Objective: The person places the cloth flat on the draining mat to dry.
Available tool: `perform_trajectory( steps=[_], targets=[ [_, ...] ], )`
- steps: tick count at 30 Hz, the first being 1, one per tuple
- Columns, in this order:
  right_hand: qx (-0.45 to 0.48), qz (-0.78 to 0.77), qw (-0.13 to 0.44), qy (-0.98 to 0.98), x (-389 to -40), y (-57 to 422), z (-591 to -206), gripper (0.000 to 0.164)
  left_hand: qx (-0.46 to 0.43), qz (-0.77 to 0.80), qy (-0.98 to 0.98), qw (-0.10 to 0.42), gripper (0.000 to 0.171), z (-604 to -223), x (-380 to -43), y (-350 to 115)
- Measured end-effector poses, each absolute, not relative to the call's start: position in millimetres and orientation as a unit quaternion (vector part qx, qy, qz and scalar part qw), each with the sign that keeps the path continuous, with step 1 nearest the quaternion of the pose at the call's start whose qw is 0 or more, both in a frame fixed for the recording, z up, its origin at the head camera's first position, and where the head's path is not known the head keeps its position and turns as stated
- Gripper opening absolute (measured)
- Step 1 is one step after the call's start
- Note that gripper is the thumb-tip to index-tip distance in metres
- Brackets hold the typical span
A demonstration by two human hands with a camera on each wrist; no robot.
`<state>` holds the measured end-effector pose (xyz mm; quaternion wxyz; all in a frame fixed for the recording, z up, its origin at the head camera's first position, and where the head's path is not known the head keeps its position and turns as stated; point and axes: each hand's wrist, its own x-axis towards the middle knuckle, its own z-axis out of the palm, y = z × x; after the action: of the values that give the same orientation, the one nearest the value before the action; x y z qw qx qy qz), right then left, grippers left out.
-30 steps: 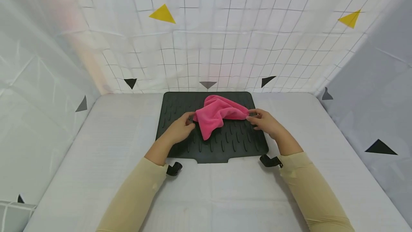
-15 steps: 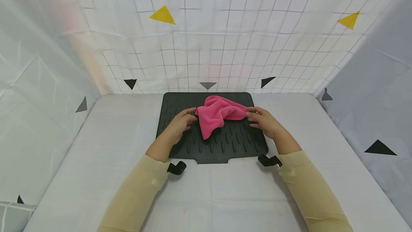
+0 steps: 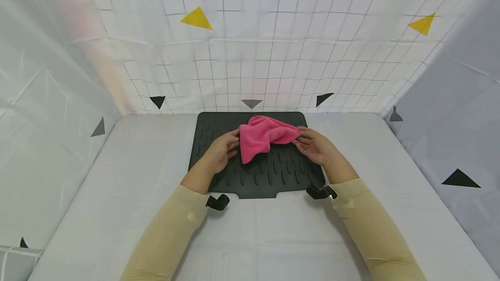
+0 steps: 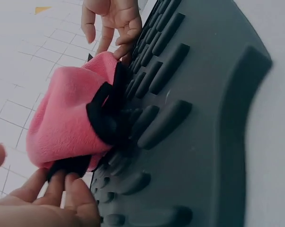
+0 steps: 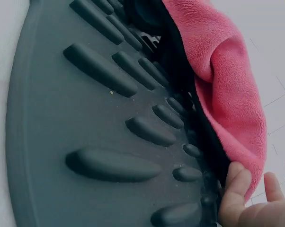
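Observation:
A crumpled pink plush cloth lies in folds on a black ridged rubber mat. Black material shows along its underside in both wrist views. At the cloth's left end is my left hand; its fingertips touch the lower edge while the thumb stands apart, as the left wrist view shows. My right hand is at the opposite end, fingers spread and slightly bent. One fingertip touches the cloth edge near the mat. What lies beneath the folds is hidden.
The mat sits on a white-covered table, close to a white grid-lined back sheet. Pale sheets stand at both sides. A black wrist-worn device sticks out from the left sleeve, and another black device from the right.
Both hands have shifted slightly inward along the cloth's ends. Its left edge has moved a little right, and its front corner has drawn back slightly. The mat has stayed in place.

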<state>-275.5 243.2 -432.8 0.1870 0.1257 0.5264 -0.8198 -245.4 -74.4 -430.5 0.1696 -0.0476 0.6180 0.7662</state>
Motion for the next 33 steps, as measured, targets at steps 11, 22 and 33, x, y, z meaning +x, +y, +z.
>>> perform_trajectory(
  steps=[11, 22, 33],
  targets=[
    [0.08, -0.805, 0.127, 0.573, -271, 248, -421, 0.028, -0.01, 0.785, 0.617, 0.061, 0.04, -416, -243, -89],
    [0.001, -0.777, 0.079, 0.625, -266, 262, -396, 0.039, -0.004, 0.678, 0.734, -0.043, 0.034, -403, -234, -117],
    [-0.037, -0.751, 0.116, 0.649, -262, 276, -378, 0.024, 0.037, 0.642, 0.764, -0.047, 0.032, -393, -223, -135]
  ],
)
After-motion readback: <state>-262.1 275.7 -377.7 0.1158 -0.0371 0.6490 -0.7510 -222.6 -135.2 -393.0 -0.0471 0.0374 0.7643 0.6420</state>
